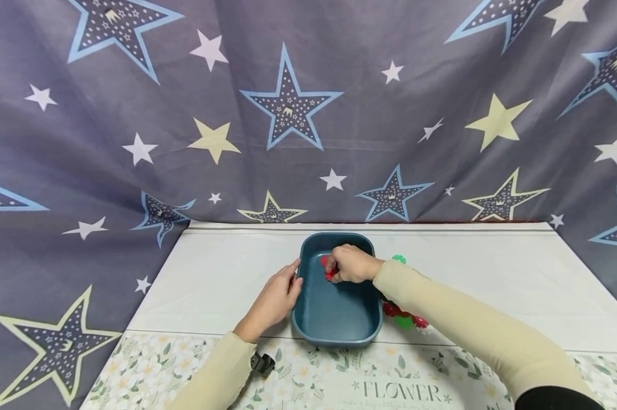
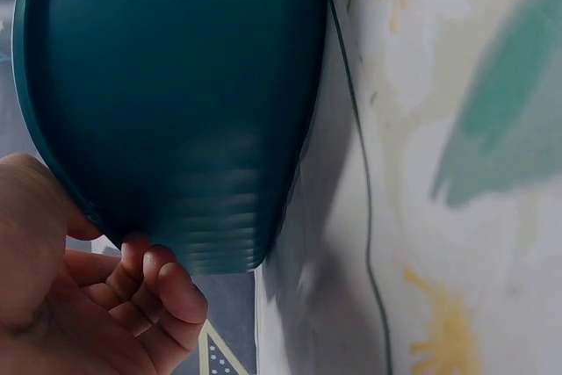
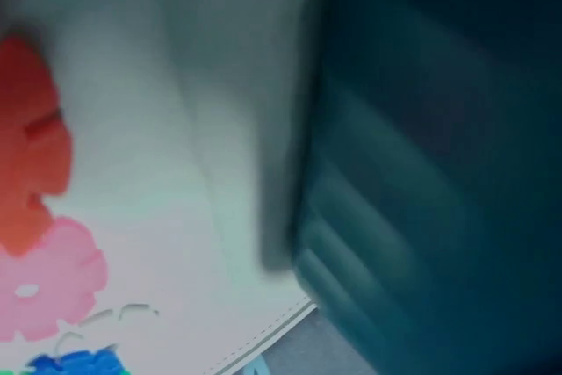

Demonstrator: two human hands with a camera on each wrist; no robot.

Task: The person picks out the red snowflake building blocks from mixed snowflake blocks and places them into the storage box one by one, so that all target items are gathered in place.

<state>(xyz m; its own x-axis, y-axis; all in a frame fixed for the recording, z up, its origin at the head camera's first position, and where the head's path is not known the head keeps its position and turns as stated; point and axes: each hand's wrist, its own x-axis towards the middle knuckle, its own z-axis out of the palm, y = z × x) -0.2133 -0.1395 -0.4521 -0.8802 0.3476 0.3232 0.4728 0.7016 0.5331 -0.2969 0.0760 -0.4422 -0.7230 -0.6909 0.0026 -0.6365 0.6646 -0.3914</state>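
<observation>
A deep teal basin (image 1: 339, 313) with rounded corners stands on the table. At its left side, my left hand (image 1: 277, 293) holds the rim; the left wrist view shows the thumb at the edge and the fingers (image 2: 180, 292) curled against the outer wall. My right hand (image 1: 354, 263) reaches inside over the far right part and pinches a red notched, flower-shaped piece (image 1: 331, 275). Close to those fingers, another red spot (image 1: 324, 260) shows, partly covered by the hand. The right wrist view catches only the basin's outer wall (image 3: 421, 217), not the fingers.
Right of the basin lie several flower-shaped pieces, among them a green one (image 1: 404, 322), a red one (image 1: 420, 322) and a far green one (image 1: 399, 258). The right forearm hides part of them. Orange (image 3: 31, 147), pink (image 3: 53, 283) and blue (image 3: 79, 364) pieces show closer.
</observation>
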